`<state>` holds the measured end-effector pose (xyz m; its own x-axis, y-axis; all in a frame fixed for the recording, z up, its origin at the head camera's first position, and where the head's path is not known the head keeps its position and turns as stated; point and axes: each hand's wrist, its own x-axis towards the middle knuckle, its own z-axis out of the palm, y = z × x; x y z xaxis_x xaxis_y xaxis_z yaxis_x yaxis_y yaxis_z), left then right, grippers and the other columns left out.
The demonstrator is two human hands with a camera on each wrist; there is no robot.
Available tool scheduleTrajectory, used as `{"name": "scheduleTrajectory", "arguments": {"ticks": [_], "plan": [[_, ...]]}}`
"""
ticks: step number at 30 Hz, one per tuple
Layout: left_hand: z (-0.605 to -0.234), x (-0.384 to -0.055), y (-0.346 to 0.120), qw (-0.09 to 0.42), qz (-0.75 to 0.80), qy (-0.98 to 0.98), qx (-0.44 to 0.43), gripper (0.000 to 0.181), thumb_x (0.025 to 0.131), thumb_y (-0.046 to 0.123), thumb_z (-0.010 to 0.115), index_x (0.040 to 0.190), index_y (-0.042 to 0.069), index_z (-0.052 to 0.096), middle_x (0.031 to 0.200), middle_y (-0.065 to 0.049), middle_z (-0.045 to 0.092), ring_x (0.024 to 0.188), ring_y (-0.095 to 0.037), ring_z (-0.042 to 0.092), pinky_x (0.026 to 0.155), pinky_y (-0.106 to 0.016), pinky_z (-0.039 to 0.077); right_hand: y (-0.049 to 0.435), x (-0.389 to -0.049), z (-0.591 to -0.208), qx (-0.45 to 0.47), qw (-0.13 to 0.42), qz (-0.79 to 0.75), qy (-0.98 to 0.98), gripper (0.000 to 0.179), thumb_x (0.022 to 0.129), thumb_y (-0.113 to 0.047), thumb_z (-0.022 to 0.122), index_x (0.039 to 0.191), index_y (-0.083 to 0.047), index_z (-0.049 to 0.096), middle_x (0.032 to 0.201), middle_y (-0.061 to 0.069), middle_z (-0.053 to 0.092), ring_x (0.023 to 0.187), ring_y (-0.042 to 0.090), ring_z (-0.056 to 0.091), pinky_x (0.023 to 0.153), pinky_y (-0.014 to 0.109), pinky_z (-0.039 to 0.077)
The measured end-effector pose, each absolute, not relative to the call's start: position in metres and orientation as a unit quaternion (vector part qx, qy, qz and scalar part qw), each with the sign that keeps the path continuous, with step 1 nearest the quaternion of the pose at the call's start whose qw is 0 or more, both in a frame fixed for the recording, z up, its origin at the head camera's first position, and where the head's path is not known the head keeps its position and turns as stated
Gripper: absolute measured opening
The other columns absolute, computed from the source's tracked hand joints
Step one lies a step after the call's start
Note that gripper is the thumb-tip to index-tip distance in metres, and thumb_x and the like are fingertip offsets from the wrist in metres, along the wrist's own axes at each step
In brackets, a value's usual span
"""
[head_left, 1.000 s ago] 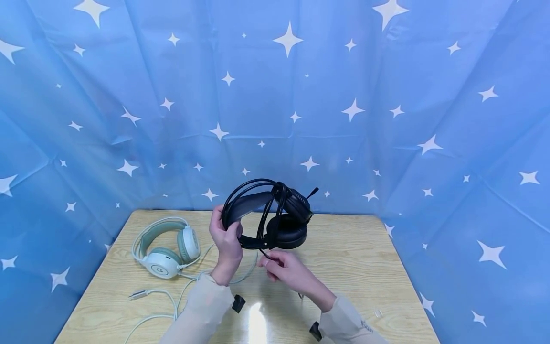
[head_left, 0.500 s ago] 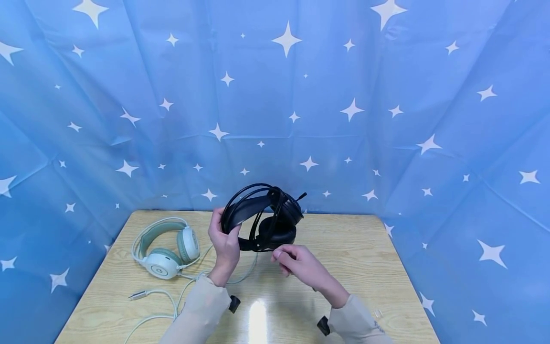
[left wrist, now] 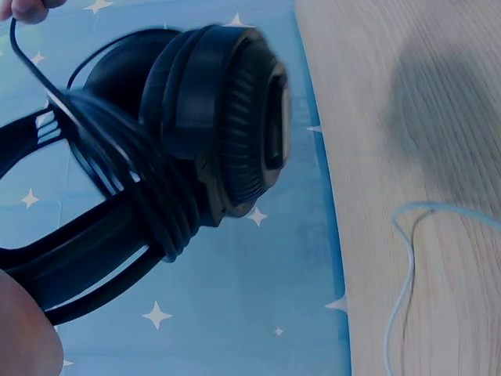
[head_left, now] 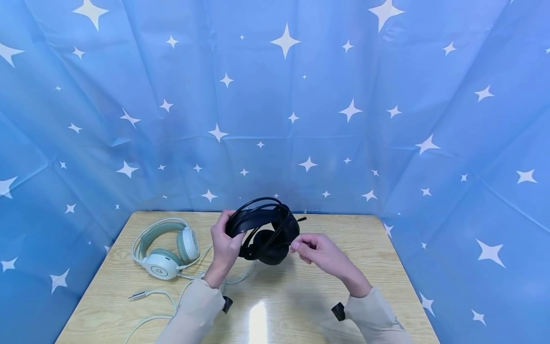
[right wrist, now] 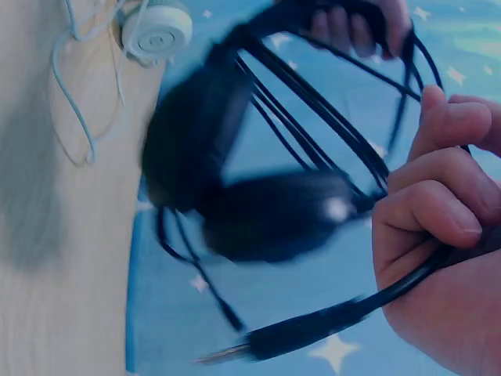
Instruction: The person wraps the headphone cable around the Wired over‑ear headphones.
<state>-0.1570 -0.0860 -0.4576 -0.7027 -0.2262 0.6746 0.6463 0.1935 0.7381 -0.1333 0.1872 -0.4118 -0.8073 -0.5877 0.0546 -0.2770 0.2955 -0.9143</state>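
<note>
A black headset point(head_left: 270, 248) is held above the table by my left hand point(head_left: 225, 244), which grips its headband. Several turns of black cable point(left wrist: 149, 176) are wound across the headset between the headband and the ear cups. Its microphone boom point(head_left: 302, 219) sticks out to the right. Close by the ear cups, my right hand point(head_left: 321, 254) holds the loose end of the cable. In the right wrist view, the fingers point(right wrist: 438, 196) curl round that cable, and a black plug point(right wrist: 305, 333) with a metal tip hangs out below them.
A white and green headset point(head_left: 160, 265) lies on the left of the wooden table point(head_left: 365, 267). Its pale cable point(head_left: 156, 316) loops over the table front, with a metal-ended plug point(head_left: 138, 295). A blue curtain point(head_left: 275, 119) with white stars stands behind and at both sides.
The black headset has come down a little in the head view and tilted. My right hand has moved to the right and slightly up, keeping the cable end. The left hand keeps its grip.
</note>
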Motion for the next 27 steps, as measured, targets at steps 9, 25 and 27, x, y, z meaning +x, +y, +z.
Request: {"name": "scheduleTrajectory", "arguments": {"ticks": [9,25,27], "plan": [[-0.457,-0.156,-0.093,0.257,-0.643,-0.701,-0.174,0.031,0.072,-0.009,0.068,0.102,-0.001,0.069,0.091,-0.012,0.071,0.082,-0.016,0.062,0.079,-0.018,0.047,0.203,-0.139,-0.407,-0.269,0.12,-0.484,0.824,0.021,0.105,-0.022,0.062,0.096,-0.007,0.073,0.065,-0.006,0.037,0.056,0.008,0.033,0.054,0.027,0.032],[-0.448,-0.155,-0.103,0.125,-0.673,-0.71,-0.165,0.025,0.079,-0.005,0.071,0.103,-0.001,0.067,0.087,-0.001,0.062,0.07,-0.013,0.056,0.063,-0.023,0.044,0.218,-0.154,-0.403,-0.272,0.107,-0.47,0.833,0.009,0.1,-0.021,0.069,0.099,-0.013,0.072,0.081,-0.002,0.06,0.07,0.01,0.052,0.063,0.025,0.044],[-0.447,-0.154,-0.104,0.103,-0.682,-0.705,-0.166,0.024,0.081,-0.005,0.07,0.104,-0.002,0.066,0.083,-0.001,0.06,0.062,-0.014,0.052,0.055,-0.023,0.041,0.22,-0.157,-0.406,-0.264,0.109,-0.47,0.835,0.008,0.099,-0.02,0.07,0.099,-0.012,0.072,0.081,-0.001,0.059,0.07,0.01,0.051,0.063,0.025,0.044]]}}
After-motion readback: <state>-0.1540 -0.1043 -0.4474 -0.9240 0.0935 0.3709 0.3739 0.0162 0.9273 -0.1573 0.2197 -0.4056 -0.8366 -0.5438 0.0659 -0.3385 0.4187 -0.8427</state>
